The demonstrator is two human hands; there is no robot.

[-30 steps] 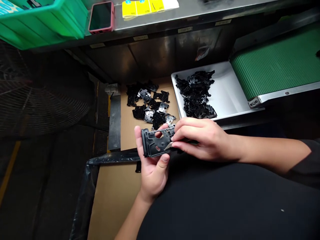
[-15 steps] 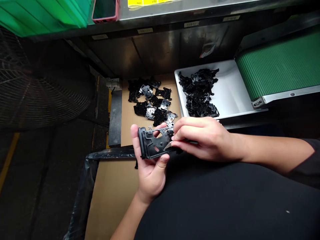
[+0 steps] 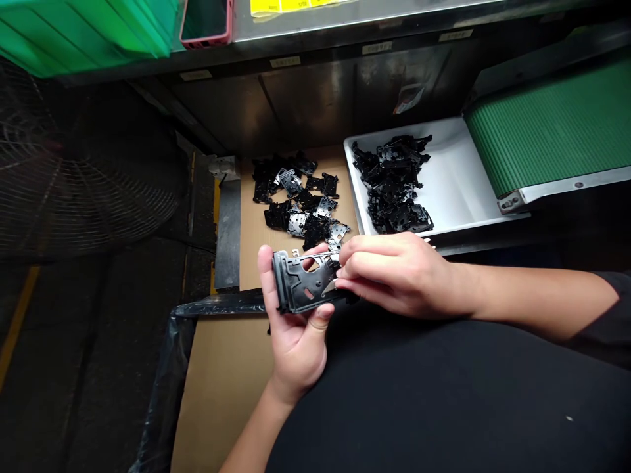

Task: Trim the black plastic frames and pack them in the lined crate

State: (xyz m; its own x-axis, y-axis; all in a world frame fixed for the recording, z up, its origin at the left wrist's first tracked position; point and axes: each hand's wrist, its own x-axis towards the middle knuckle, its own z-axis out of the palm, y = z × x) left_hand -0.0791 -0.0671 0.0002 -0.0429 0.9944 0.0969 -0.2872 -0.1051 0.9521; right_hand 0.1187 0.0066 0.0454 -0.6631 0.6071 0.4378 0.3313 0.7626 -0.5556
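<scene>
My left hand (image 3: 298,348) is closed around a black molded plastic part (image 3: 298,286), flat with a rounded hole, a slot and a thick rim at its left end. The thumb presses on the near edge and fingers support it from behind. In a pinch at the right side of the part, my right hand (image 3: 394,272) holds a small blade (image 3: 330,287). Its pale pointed tip lies against the face of the part. The rest of the blade is hidden by my fingers. Beyond my hands lie several similar black parts (image 3: 315,226) in a loose heap.
A white tray (image 3: 458,177) with a pile of black parts stands beside a green conveyor belt (image 3: 552,125). Brown cardboard (image 3: 221,374) lies in front at lower left. A fan (image 3: 73,171) stands left. On the metal ledge are a phone (image 3: 207,23) and a green bin (image 3: 89,33).
My right hand has shifted slightly left along the black plastic part, with the blade still in it. My left hand keeps the same hold.
</scene>
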